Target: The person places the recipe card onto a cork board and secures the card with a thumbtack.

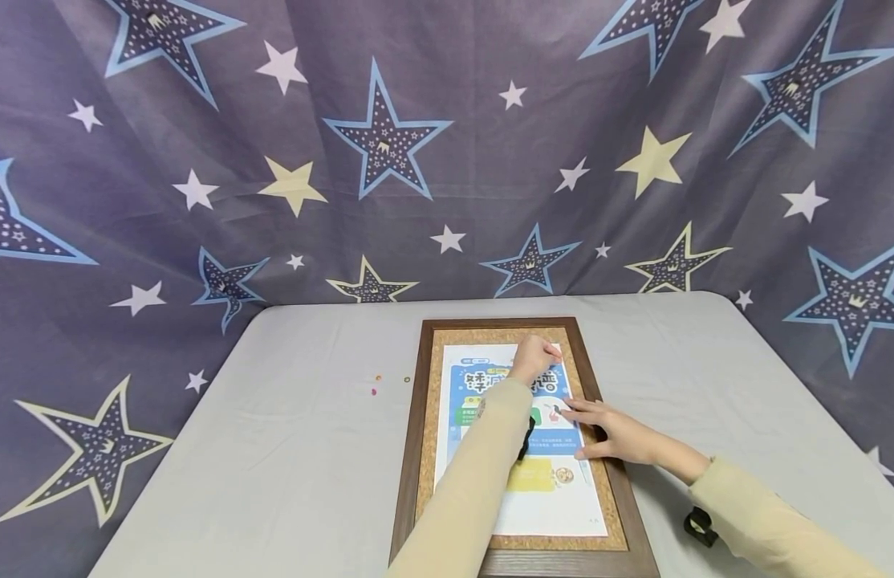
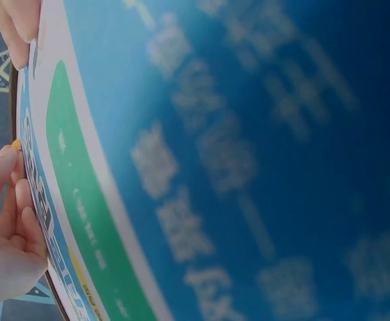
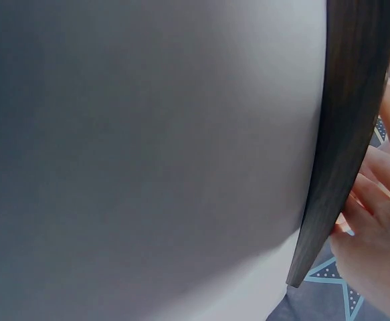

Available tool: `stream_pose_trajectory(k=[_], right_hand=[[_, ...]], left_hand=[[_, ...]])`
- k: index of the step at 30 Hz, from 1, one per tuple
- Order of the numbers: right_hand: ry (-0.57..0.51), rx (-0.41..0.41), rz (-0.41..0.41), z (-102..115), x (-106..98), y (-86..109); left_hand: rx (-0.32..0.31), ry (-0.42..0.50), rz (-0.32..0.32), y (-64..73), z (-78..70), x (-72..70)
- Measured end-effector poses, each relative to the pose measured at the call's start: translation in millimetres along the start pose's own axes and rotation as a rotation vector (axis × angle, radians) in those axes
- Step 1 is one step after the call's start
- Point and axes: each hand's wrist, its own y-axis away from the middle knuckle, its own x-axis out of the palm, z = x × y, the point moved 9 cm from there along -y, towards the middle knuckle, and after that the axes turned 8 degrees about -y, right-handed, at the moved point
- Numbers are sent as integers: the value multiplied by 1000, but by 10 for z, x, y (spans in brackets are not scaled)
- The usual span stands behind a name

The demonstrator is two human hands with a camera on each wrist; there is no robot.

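A white poster [image 1: 541,514] with blue, green and yellow print lies on a cork board [image 1: 615,526] in a dark brown wooden frame [image 1: 411,449]. My left hand [image 1: 535,358] reaches to the poster's upper right corner. In the left wrist view, the thumb and index finger of this left hand [image 2: 11,247] pinch a small yellow thumbtack [image 2: 17,144] against the sheet. My right hand [image 1: 615,433] rests with spread fingers on the poster's right edge, its palm over the frame's right side. From the right wrist, the hand [image 3: 375,221] shows beyond the frame side [image 3: 348,120].
On the grey table [image 1: 274,449], left of the board, lie several tiny pieces: an orange one [image 1: 378,377], a pink one [image 1: 374,392] and a dark yellowish one [image 1: 407,380]. A star-patterned curtain [image 1: 447,201] hangs behind. Wrist straps [image 1: 700,526] sit by both sleeves.
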Motion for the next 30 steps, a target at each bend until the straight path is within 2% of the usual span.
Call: stream_pose_trajectory(k=[3,4,6,8,9,12,13,14,15,16,17,19,20,21,23,25,27,29,30], right_hand=[[-7,6,3,0,4,-5],[-7,7,4,-1,4,-5],[-7,7,2,1,3,-5],[-3,6,0,3,0,-5],[-1,6,-1,3,-1,-4],[2,6,0,4,1,-3],[2,6,0,3,2,-3],[1,8,3,2,5,-3],[0,10,5,1,8,-3],[0,11,6,1,7,-2],[-2,11,6,1,6,-1],[-5,12,7,0,4,0],[-6,12,8,-1,4,1],[-7,10,6,0,3,1],[-10,10,7,-1,6,2],[-11,10,9,-5,11,3],[-14,8,9,-7,14,5],[-13,5,8,-10,14,7],[-14,4,8,-11,13,7]], left_hand=[[-3,-7,-5,0,4,-8],[-8,-11,-1,27,-24,-51],[-17,-8,6,162,-160,-253],[-40,6,34,393,-389,-604],[-28,20,27,530,-530,-821],[-77,61,80,1005,-1000,-1550],[-85,63,74,1141,-1138,-1762],[-103,69,86,1259,-1250,-1938],[-106,69,82,1331,-1321,-2049],[-142,65,110,1388,-1371,-2127],[-153,68,118,1400,-1382,-2145],[-122,48,85,1302,-1292,-2012],[-121,55,107,1230,-1209,-1897],[-109,45,95,1128,-1104,-1747],[-65,9,37,915,-868,-1409],[-22,-24,-20,777,-723,-1195],[-28,-40,-24,749,-690,-1139],[-67,-47,36,809,-754,-1224],[-80,-44,65,858,-825,-1315]])
